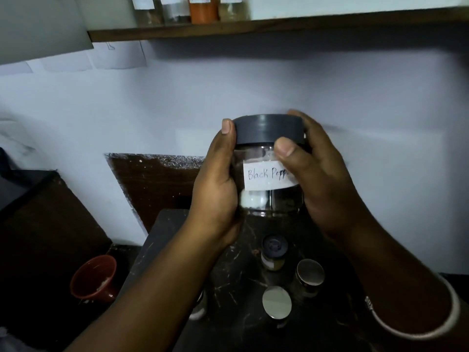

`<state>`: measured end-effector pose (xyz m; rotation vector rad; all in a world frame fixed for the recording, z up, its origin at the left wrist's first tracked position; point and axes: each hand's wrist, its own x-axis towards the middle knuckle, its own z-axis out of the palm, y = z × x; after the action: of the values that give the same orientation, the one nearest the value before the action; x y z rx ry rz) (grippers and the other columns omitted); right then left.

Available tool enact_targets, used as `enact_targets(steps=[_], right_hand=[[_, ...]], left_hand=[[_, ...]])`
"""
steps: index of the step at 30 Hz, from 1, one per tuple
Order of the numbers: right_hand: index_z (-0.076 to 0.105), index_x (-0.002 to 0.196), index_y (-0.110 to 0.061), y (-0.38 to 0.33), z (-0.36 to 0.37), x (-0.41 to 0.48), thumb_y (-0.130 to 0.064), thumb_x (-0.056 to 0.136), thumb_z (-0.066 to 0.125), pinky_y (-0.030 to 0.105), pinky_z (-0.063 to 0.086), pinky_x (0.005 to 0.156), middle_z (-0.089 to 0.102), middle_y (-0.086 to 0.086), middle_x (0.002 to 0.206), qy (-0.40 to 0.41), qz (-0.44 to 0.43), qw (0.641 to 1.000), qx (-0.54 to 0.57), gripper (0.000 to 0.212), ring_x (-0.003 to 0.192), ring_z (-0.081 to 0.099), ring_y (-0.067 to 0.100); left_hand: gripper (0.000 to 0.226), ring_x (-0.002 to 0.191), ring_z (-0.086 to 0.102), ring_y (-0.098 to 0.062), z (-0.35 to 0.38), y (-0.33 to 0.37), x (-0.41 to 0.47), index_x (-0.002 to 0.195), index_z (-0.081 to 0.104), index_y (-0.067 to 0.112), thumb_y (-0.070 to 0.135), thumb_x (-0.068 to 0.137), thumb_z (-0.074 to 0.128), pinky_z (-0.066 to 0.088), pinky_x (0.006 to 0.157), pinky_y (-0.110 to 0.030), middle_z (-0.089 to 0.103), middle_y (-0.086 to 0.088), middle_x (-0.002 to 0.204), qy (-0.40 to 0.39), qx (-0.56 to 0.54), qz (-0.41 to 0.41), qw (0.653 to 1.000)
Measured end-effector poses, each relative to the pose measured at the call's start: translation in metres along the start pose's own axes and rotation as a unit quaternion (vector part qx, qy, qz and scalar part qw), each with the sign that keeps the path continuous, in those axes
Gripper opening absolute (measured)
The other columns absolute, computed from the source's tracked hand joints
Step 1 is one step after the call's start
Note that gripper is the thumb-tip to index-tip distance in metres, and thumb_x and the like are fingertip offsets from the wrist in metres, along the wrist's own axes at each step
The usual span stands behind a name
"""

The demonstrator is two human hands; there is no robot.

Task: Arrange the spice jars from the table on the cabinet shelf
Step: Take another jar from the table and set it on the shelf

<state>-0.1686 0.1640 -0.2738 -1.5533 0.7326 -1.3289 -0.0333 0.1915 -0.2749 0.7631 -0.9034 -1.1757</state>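
A clear jar with a grey lid and a white label reading "Black Pepp…" (266, 174) is held upright in mid-air, in front of the wall. My left hand (215, 189) wraps its left side, thumb up against the lid. My right hand (317, 174) grips its right side, thumb over the label's edge. Below, on the dark marble table (228, 275), stand a dark-lidded jar (274, 252) and two silver-lidded jars (310, 275) (276, 303). Another jar (199, 308) is half hidden under my left forearm. The wooden cabinet shelf (253, 27) at the top carries several labelled jars (203, 8).
A grey cabinet door (40, 24) hangs open at the upper left. A red pot (95, 278) sits on the floor left of the table. A dark wooden board (152, 184) leans against the white wall. Dark furniture (38, 224) fills the left side.
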Motion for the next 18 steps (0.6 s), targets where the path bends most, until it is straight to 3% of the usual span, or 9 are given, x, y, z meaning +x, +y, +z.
enact_targets(steps=[3,7,12,15,18], right_hand=[[0.041,0.147,-0.041,-0.023,-0.006,0.02,-0.076,0.066,0.07,0.033,0.059,0.091,0.064,-0.01,0.129,0.018,-0.035,0.994,-0.104,0.093,0.11,0.069,0.006],[0.053,0.126,-0.041,-0.053,-0.01,0.048,-0.07,0.068,0.069,0.013,0.054,0.077,0.067,-0.018,0.114,0.016,-0.098,0.98,-0.17,0.067,0.1,0.066,-0.003],[0.059,0.12,-0.036,-0.089,-0.019,0.101,-0.071,0.068,0.069,0.022,0.055,0.08,0.068,-0.018,0.109,0.04,-0.135,0.967,-0.21,0.064,0.097,0.066,-0.003],[0.061,0.119,-0.031,-0.112,-0.027,0.142,-0.073,0.064,0.07,0.027,0.056,0.078,0.068,-0.016,0.106,0.06,-0.146,0.958,-0.241,0.069,0.093,0.066,-0.001],[0.061,0.114,-0.026,-0.131,-0.037,0.198,-0.067,0.068,0.075,0.041,0.062,0.08,0.067,-0.011,0.106,0.091,-0.137,0.952,-0.258,0.064,0.096,0.069,0.01]], left_hand=[[0.076,0.124,0.062,-0.05,0.009,0.015,0.021,0.144,0.052,0.008,0.062,0.091,0.05,0.047,0.107,-0.066,0.061,-0.033,0.136,-0.02,0.012,0.025,0.999],[0.071,0.124,0.064,-0.046,0.024,0.036,0.051,0.141,0.058,0.011,0.064,0.094,0.05,0.046,0.108,-0.068,0.065,-0.026,0.135,-0.038,0.038,0.062,0.997],[0.059,0.114,0.072,-0.034,0.045,0.073,0.102,0.135,0.062,0.02,0.063,0.098,0.046,0.056,0.098,-0.063,0.074,-0.015,0.124,-0.064,0.09,0.137,0.984],[0.053,0.115,0.072,-0.025,0.054,0.101,0.149,0.128,0.065,0.03,0.066,0.096,0.044,0.057,0.098,-0.057,0.074,-0.005,0.124,-0.083,0.18,0.239,0.95],[0.039,0.097,0.071,-0.018,0.048,0.125,0.21,0.098,0.068,0.036,0.062,0.097,0.038,0.058,0.086,-0.045,0.073,0.006,0.093,0.047,0.33,0.36,0.871]])
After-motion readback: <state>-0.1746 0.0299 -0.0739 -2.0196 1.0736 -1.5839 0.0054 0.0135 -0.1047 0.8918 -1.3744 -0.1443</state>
